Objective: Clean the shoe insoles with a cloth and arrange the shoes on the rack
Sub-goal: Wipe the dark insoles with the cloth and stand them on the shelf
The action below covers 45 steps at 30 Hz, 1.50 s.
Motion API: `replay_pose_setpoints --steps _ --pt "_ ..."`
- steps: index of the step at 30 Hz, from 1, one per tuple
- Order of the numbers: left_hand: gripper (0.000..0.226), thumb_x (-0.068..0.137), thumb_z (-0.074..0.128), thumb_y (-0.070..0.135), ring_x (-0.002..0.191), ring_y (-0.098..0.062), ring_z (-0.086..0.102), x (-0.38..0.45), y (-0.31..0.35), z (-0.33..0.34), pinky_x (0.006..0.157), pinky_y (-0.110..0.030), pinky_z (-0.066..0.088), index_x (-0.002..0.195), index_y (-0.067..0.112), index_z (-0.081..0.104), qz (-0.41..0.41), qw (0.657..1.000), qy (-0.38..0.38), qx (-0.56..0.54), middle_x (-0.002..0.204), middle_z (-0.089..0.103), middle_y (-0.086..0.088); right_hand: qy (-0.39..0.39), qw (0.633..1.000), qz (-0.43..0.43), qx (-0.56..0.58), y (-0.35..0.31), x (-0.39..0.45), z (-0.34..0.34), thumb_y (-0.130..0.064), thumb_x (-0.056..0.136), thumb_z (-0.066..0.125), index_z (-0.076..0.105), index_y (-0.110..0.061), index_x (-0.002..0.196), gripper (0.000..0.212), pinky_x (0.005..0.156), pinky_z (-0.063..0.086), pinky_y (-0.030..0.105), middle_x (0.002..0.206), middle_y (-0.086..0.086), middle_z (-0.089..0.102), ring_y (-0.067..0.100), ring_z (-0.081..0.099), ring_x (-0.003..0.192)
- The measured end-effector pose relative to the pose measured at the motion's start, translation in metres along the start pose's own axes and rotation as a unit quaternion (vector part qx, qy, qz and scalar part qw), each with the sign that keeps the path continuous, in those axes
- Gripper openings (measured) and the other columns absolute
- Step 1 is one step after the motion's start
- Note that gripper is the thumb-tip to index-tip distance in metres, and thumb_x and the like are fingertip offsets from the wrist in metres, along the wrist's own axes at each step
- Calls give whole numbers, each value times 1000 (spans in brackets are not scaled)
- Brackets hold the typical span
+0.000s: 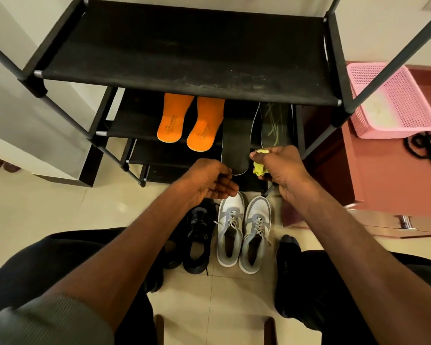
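Note:
A black shoe rack (184, 78) stands in front of me. Two orange insoles (189, 123) lie on its second shelf, with a black insole (235, 143) and a dark green-streaked insole (274, 124) to their right. My left hand (209, 180) is open, fingertips at the near end of the black insole. My right hand (281, 168) grips a crumpled yellow cloth (259, 168) just right of that insole. On the floor below stand a grey-and-white pair of sneakers (244, 232) and a black pair of sneakers (197, 240).
A pink plastic basket (393, 103) sits on a reddish surface at the right, with black cords (423, 145) beside it. My knees and a socked foot (288, 245) frame the shoes. A white wall panel stands at the left.

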<state>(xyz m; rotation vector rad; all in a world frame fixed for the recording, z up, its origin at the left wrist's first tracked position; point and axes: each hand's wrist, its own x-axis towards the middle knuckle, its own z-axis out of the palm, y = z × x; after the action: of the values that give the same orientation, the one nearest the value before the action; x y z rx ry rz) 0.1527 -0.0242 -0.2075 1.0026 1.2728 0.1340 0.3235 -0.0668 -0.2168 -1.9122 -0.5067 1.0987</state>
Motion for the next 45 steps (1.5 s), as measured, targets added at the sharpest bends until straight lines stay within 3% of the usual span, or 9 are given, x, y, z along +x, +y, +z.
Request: replay_pose_setpoints --steps 10,15,22,26,33,39,42,45 --pt "21 98 51 18 67 -25 70 4 1 14 64 -32 55 95 4 65 -20 995 39 -93 79 75 -15 -43 998 -32 -22 -3 -5 -5 -12 89 82 77 -6 102 15 54 58 21 89 9 74 16 69 77" --pt "20 99 49 16 63 -23 71 13 11 12 61 -30 55 95 5 65 -17 989 63 -129 74 74 -12 -45 998 -37 -15 -3 -3 -7 -12 88 82 77 -5 103 18 50 53 20 92 13 75 20 70 78" --pt "19 100 51 21 60 -21 68 21 14 13 60 -29 54 93 8 63 -11 992 65 -104 69 72 -10 3 999 -42 -28 2 4 -9 -17 88 81 76 -9 103 18 57 53 25 90 9 74 18 69 81" --pt "19 98 52 22 56 -21 67 22 12 19 60 -30 53 90 8 63 -14 994 48 -97 67 72 -9 21 999 -33 -35 5 8 -9 -14 90 74 77 -14 94 5 50 46 24 89 10 75 18 66 76" --pt "17 97 51 11 57 -20 71 26 12 17 57 -28 57 90 2 64 -13 977 61 -204 71 74 -12 4 998 -37 -43 6 8 -8 -16 91 75 79 -17 93 5 54 47 25 91 6 77 17 68 85" --pt "20 98 46 9 64 -24 75 28 4 19 56 -29 59 101 1 64 6 963 92 -253 77 76 -16 58 997 -27 -31 12 13 -6 -18 91 74 77 -15 90 5 48 45 25 84 8 74 17 63 66" --pt "21 100 46 9 64 -25 75 29 -1 27 56 -30 60 98 0 65 9 961 94 -260 78 76 -17 118 993 1 -17 20 18 -3 -28 92 77 70 -14 79 20 47 46 27 77 10 70 21 60 56" --pt "18 101 49 10 63 -24 74 32 2 27 58 -30 61 98 1 64 17 968 84 -235 76 75 -15 142 988 49 45 28 24 -1 -32 93 79 69 -9 88 25 42 42 25 77 9 67 19 57 52"
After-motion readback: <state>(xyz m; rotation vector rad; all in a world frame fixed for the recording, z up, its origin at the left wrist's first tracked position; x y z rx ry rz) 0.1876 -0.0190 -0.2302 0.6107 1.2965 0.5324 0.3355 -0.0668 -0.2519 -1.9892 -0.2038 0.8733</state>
